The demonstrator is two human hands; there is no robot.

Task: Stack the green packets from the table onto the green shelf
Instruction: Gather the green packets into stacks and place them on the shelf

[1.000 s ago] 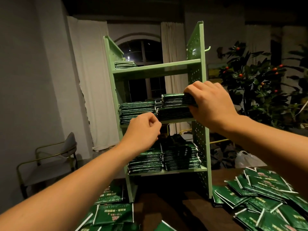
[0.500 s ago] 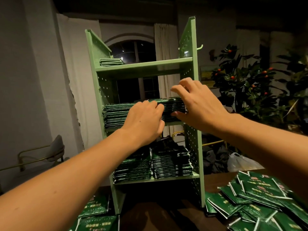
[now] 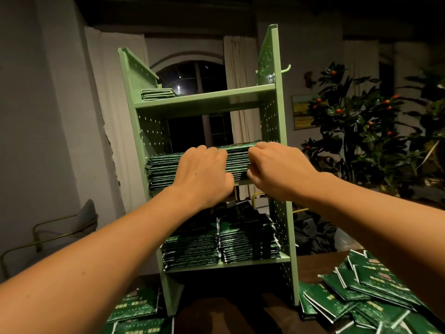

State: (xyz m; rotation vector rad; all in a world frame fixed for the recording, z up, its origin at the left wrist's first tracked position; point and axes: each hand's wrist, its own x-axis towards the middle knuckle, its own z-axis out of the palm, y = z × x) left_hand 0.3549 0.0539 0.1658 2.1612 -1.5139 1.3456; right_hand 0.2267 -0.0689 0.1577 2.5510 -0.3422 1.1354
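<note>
The pale green shelf (image 3: 204,102) stands on the dark table (image 3: 240,314). Its middle board carries a thick row of dark green packets (image 3: 163,169). My left hand (image 3: 204,174) grips that row near its middle, fingers over the top and thumb at the front edge. My right hand (image 3: 277,169) grips the row's right part in the same way, close beside the left. Two packet stacks (image 3: 248,242) fill the bottom board, and a small stack (image 3: 157,94) lies on the top board at the left. Loose packets lie on the table at right (image 3: 366,292) and left (image 3: 134,307).
A chair with a brass frame (image 3: 60,227) stands at the left by the wall. A leafy plant with orange fruit (image 3: 356,131) fills the right background. A dark arched window is behind the shelf. A hook sticks out of the shelf's right side panel.
My left hand rose from below the middle board to the packet row. My right hand shifted left along the row, and the raised packets at its right end now sit level.
</note>
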